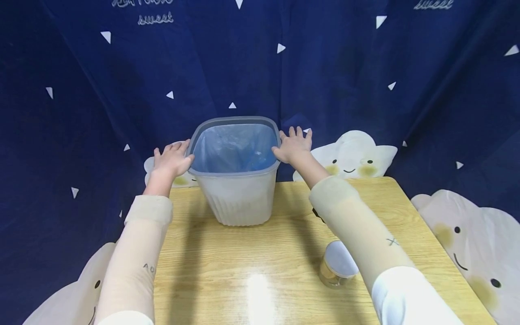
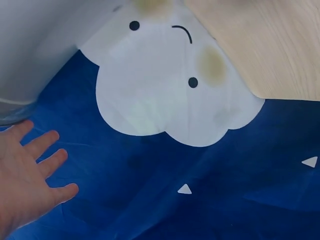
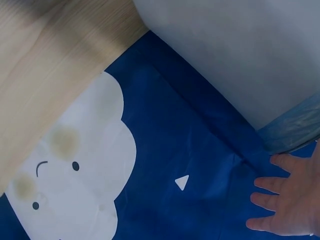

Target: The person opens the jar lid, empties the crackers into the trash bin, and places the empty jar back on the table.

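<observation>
A white trash can (image 1: 243,198) with a grey rim stands at the back of the wooden table, lined with a translucent blue bag (image 1: 233,146). My left hand (image 1: 168,160) is at the left side of the rim, its fingers spread and fairly straight. On the opposite side, my right hand (image 1: 294,146) touches the rim with its thumb side, fingers fanned outward. In the left wrist view the left hand (image 2: 30,175) shows spread fingers below the can's wall (image 2: 35,50). The right wrist view has the right hand (image 3: 290,195) beside the bag's edge (image 3: 295,125), fingers apart.
A round clear tub (image 1: 337,266) with a white lid stands on the wooden table (image 1: 219,271), beside my right forearm. A small black item (image 1: 318,215) peeks out from behind that sleeve. Behind the table hangs a dark blue curtain (image 1: 243,58) with clouds and triangles.
</observation>
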The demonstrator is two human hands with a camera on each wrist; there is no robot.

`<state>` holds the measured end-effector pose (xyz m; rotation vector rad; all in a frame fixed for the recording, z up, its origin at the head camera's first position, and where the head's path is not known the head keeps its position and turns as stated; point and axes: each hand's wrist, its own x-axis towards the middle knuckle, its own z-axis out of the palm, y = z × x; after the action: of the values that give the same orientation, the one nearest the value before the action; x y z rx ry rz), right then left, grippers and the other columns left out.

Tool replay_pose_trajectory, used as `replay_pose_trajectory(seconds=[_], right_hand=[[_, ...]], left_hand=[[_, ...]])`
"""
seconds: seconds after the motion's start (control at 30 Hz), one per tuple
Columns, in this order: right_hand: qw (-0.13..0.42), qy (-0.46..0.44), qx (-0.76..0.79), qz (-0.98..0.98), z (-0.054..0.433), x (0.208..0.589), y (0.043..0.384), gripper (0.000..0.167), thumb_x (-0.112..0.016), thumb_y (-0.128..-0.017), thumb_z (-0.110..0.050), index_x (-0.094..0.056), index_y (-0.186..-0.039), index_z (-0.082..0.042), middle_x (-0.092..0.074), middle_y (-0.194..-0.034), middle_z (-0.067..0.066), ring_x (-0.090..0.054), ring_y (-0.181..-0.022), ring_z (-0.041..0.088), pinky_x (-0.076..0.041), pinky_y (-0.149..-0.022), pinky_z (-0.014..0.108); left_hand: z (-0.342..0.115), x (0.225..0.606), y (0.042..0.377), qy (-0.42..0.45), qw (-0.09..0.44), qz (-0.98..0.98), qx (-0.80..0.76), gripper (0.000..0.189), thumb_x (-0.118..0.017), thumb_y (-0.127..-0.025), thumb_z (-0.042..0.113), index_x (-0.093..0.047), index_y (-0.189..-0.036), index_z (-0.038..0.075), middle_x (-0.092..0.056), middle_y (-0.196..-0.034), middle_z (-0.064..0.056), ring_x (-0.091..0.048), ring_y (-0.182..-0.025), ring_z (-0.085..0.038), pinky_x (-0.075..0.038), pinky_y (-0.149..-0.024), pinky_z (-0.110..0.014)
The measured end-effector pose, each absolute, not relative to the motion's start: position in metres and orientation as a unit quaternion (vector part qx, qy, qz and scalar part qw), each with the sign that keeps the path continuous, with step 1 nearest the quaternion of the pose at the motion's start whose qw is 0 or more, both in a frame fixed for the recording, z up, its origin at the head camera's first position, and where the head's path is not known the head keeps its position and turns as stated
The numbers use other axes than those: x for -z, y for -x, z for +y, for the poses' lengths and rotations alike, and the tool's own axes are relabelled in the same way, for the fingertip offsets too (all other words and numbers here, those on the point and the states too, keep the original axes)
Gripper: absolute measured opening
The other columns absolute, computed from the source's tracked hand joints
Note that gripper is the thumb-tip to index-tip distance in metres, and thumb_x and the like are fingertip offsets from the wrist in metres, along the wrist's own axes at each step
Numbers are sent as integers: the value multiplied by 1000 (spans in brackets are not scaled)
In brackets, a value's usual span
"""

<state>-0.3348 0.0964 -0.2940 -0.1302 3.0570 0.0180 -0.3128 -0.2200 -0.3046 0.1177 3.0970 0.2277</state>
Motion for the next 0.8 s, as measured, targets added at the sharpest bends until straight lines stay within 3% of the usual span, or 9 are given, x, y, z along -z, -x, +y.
replay_pose_trajectory(seconds=[0.8], right_hand=[[35, 36, 11, 999, 143, 296, 334, 67, -33, -92, -50, -18, -147, -15, -11, -151, 19, -6, -137, 39, -1, -106, 60]], left_hand=[[-177, 306, 319, -45, 21, 995, -81, 61, -30, -95, 37, -14, -147, 11, -20, -149, -18, -15, -135, -39, -2, -103, -64]])
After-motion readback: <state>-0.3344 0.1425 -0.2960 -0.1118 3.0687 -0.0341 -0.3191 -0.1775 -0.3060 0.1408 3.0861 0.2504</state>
